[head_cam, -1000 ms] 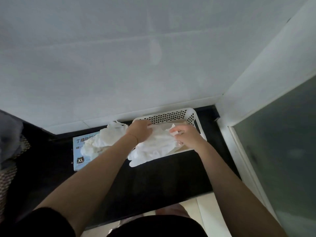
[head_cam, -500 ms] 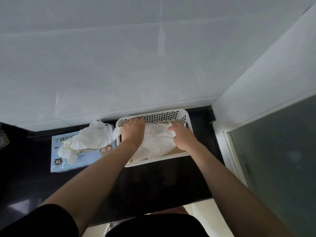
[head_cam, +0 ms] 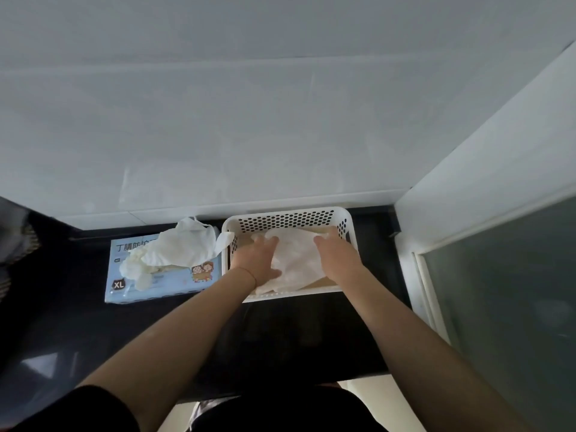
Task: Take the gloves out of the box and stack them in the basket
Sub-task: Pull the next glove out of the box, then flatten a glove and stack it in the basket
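A white glove is being pressed flat in the basket between the left hand and right hand, fingers extended, while the box is lying nearer the left.

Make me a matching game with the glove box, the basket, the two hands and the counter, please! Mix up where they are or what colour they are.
Things:
1. glove box
2. basket
3. left hand and right hand
4. counter

Clues:
A. black and shiny
B. pressing flat on the gloves in the basket
C. light blue, marked XL, gloves spilling out on top
D. white, with holes in its walls

Pairs: 1-C, 2-D, 3-B, 4-A
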A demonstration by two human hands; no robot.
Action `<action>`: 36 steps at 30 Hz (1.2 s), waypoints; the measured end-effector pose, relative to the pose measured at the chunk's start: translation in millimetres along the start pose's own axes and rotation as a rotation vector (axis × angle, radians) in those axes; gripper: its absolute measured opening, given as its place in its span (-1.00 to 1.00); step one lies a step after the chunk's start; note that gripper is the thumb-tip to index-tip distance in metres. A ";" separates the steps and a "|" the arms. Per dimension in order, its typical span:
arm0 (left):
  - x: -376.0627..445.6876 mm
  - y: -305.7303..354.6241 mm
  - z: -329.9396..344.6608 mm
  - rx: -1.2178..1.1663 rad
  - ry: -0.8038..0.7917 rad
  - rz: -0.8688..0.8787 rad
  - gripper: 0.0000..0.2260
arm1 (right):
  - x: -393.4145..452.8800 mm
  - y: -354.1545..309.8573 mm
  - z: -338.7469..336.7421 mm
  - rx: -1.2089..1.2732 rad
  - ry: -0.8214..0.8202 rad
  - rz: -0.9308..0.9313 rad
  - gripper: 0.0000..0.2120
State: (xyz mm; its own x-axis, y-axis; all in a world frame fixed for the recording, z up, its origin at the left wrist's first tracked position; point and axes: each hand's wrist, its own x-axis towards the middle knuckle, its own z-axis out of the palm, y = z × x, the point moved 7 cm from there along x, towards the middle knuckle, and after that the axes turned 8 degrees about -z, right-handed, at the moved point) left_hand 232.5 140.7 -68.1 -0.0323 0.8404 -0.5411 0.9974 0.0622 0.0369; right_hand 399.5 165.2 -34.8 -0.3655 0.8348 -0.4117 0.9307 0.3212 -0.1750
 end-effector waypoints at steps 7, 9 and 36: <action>-46.8 -51.5 -79.0 -0.339 0.816 0.056 -0.78 | 10.4 -70.3 -33.9 0.190 0.183 -0.122 -0.71; -54.4 -83.3 -78.6 -0.283 0.823 0.000 -0.79 | 13.7 -101.0 -38.5 0.233 0.212 -0.157 -0.75; -111.1 -204.2 -151.3 -1.712 0.085 0.128 -0.89 | -25.7 -228.2 -99.4 1.356 0.409 0.004 -0.88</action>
State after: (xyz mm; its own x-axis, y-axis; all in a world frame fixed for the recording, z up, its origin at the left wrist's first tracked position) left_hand 22.7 116.2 111.6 -0.0241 0.9058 -0.4230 -0.2031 0.4099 0.8892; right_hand 197.9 114.9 104.6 -0.1155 0.9786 -0.1705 0.1110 -0.1578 -0.9812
